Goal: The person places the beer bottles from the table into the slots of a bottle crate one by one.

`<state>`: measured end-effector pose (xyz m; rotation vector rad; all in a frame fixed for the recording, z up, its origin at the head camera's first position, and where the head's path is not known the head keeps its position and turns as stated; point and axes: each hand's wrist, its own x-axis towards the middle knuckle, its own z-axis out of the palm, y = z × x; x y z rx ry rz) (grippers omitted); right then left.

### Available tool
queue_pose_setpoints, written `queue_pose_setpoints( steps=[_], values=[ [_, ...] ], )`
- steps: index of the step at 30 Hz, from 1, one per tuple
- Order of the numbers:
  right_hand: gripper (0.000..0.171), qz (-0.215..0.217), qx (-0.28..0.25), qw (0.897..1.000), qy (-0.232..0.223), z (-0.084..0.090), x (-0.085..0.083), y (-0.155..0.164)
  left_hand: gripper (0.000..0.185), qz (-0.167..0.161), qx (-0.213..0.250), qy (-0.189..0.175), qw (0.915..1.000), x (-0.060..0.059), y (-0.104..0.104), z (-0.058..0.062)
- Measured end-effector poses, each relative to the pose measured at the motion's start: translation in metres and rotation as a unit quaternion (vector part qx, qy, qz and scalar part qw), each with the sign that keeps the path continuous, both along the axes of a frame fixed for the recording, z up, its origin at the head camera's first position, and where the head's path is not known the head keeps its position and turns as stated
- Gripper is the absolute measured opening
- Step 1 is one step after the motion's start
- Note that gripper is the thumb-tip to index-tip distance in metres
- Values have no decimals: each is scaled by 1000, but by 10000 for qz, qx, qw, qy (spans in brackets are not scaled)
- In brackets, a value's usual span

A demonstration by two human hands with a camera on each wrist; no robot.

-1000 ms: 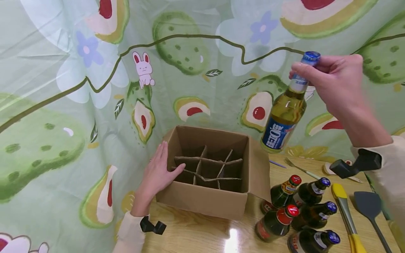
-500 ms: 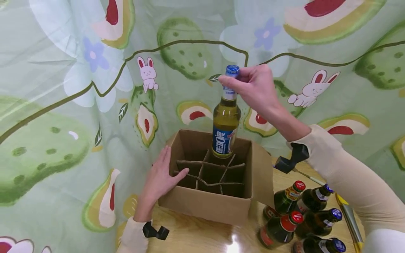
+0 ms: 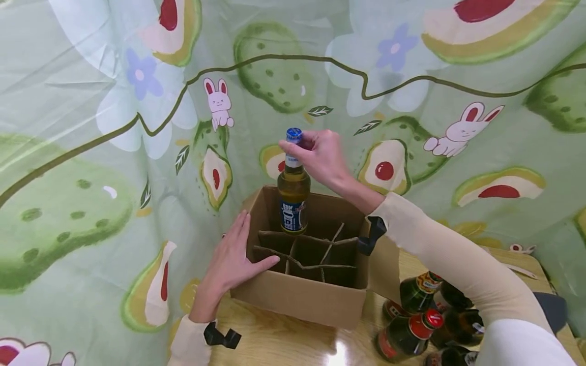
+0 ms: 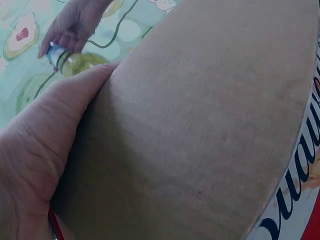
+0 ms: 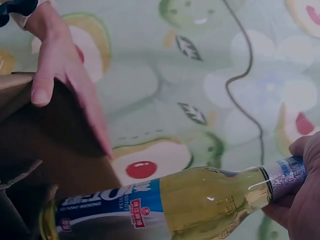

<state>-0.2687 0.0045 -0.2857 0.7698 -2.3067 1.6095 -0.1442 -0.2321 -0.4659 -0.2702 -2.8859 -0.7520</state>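
My right hand [image 3: 316,152] pinches the blue cap and neck of a clear bottle [image 3: 293,195] of yellow drink with a blue label [image 5: 110,205]. The bottle stands upright with its base lowered into the far left cell of a brown cardboard box [image 3: 297,297] fitted with cardboard dividers [image 3: 316,251]. My left hand [image 3: 233,259] lies flat against the box's left wall [image 4: 200,130], thumb hooked over the rim. In the right wrist view my right hand [image 5: 300,200] grips the bottle neck [image 5: 282,177], and my left hand [image 5: 60,75] shows on the box edge.
Several dark bottles [image 3: 412,325] with red and blue caps lie on the wooden table [image 3: 284,340] to the right of the box. A green cloth [image 3: 91,152] printed with avocados and rabbits hangs close behind and to the left.
My right hand carried the bottle from high on the right, leftward and down, until its base entered the box's far left cell. The left hand stayed on the box wall.
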Motion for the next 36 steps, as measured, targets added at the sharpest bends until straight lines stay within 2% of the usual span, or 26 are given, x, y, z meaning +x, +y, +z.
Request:
queue_pose_setpoints(
  steps=[3,5,7,9,12,15,17,20,22,25,28,30,33,36],
  values=[
    [27,117,-118,9999,16,-13,-6,-10,124,-5,348,-18,9994,0,-2,-2],
    [27,166,-125,9997,99,-21,-10,-16,115,-10,806,-26,9967,-1,-4,-5],
    [27,170,-117,9997,165,-29,-14,-20,101,-38,1392,-11,9903,-1,-6,-9],
    [27,174,-92,9996,191,-38,-19,-23,88,-53,2083,4,9780,-1,-7,-14],
    [28,174,17,9998,102,-50,-25,-27,72,-19,3022,60,9532,1,-7,-22],
    [30,157,214,9996,38,-61,-29,-31,57,125,3579,218,9334,3,-6,-30],
    [30,160,328,9993,61,-68,-31,-34,50,143,3708,398,9278,4,-6,-33],
    [33,119,522,9985,115,-77,-33,-39,47,97,3659,567,9289,6,-6,-34],
    [37,80,646,9977,175,-82,-34,-40,47,32,3537,543,9338,5,-7,-31],
    [42,20,755,9970,142,-89,-36,-39,48,6,3418,314,9392,-1,-8,-19],
    [41,70,822,9966,-9,-94,-39,-39,51,101,3215,-121,9468,-9,-11,-6],
    [40,142,876,9959,-149,-99,-39,-40,52,138,3116,-409,9492,-13,-11,-2],
    [41,210,1014,9944,-230,-104,-39,-43,52,73,3194,-763,9445,-16,-11,-5],
    [44,196,1086,9936,-236,-107,-39,-44,52,-41,3543,-877,9310,-17,-11,-9]
  ],
)
